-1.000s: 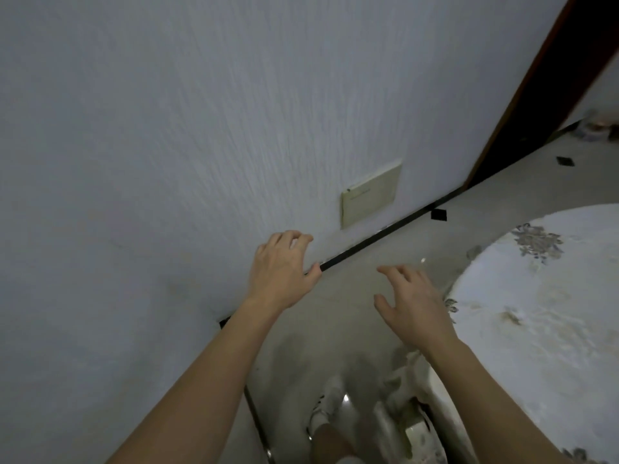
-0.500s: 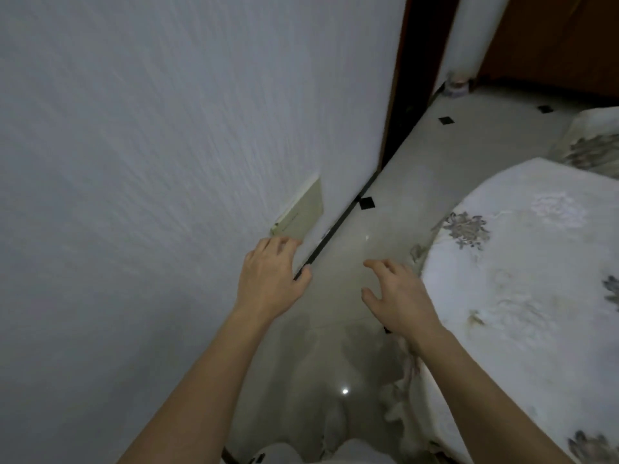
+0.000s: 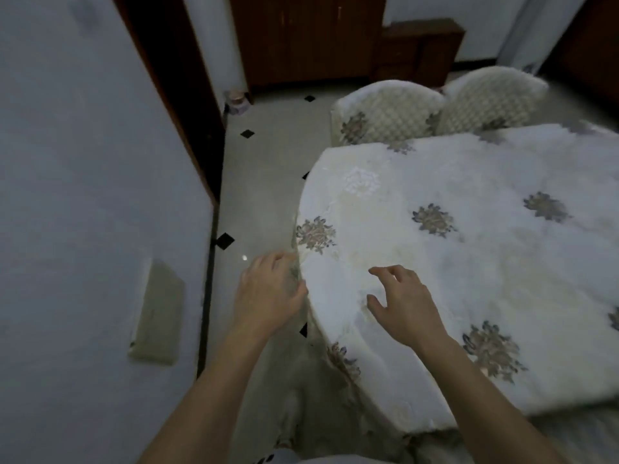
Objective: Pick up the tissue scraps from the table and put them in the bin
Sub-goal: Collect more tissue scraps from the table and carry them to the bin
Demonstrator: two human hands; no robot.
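The wall [image 3: 83, 195] had filled nearly the whole view a sec ago. Now it took only the left side, bc the person had turned toward the tabletop [image 3: 485, 279], which went from a sliver at the right to most of the right half. It wore a pale cloth w/ grey flower motifs. The floor [image 3: 254, 195] ran between wall and tabletop. A dark cabinet [image 3: 308, 38] and two covered chairs [image 3: 388, 108] had come into sight at the far end.

The R hand [image 3: 405, 306] had come in over the near edge of the tabletop, hovering, fingers loosely curled, holding nothing. The L hand [image 3: 268, 293] hung just beside that edge, over the floor, also empty & relaxed. Whether its fingertips touched the cloth I couldn't tell.

Tissue scraps: none plainly seen. A whiter, crumpled-looking patch [image 3: 362, 182] near the far left edge was poss. one, or just embroidery. No bin I could pick out.

So, imo, the hunt was only starting, w/ nothing picked up yet.
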